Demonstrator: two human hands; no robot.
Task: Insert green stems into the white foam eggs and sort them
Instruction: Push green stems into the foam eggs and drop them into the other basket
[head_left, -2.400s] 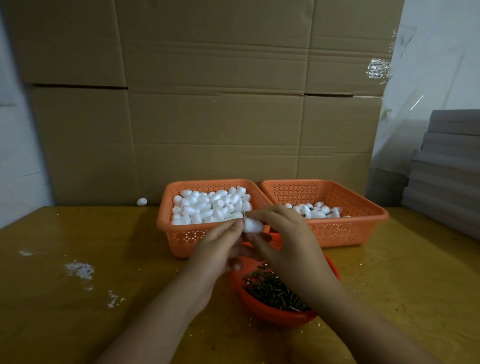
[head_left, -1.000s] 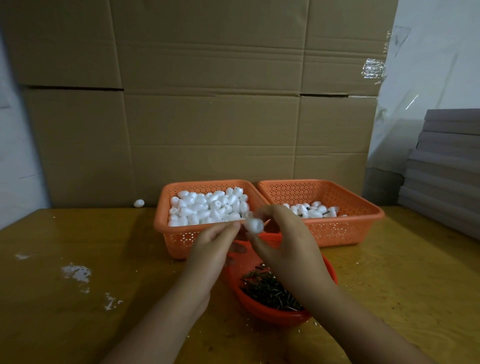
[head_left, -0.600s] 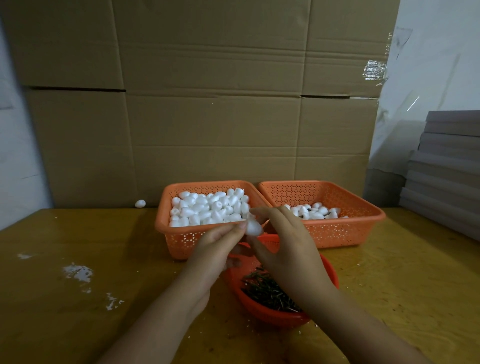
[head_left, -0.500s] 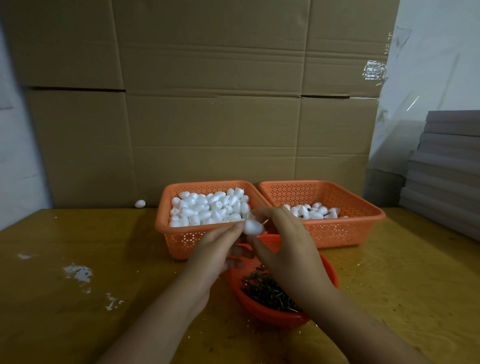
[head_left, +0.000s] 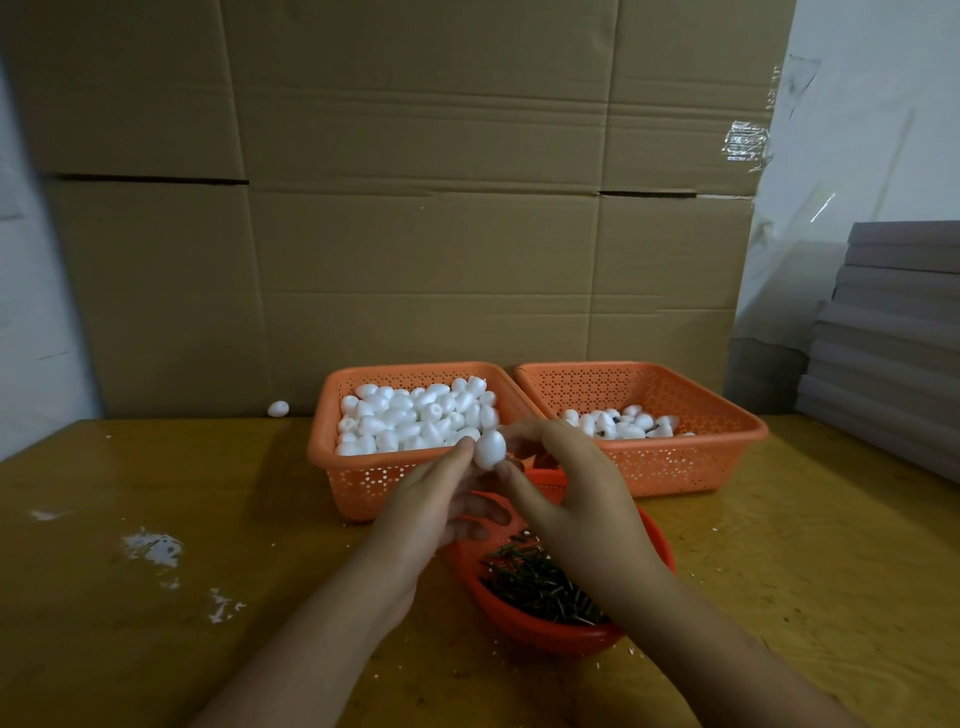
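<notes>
Plain eggs (head_left: 415, 415) in left basket (head_left: 332, 457), stems (head_left: 540, 587) in red bowl (head_left: 545, 631)

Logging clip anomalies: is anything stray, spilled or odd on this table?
Yes. One foam egg lies alone on the table against the cardboard, left of the left basket. White crumbs are smeared across the table's left side, and small flecks lie around the stem bowl.
</notes>
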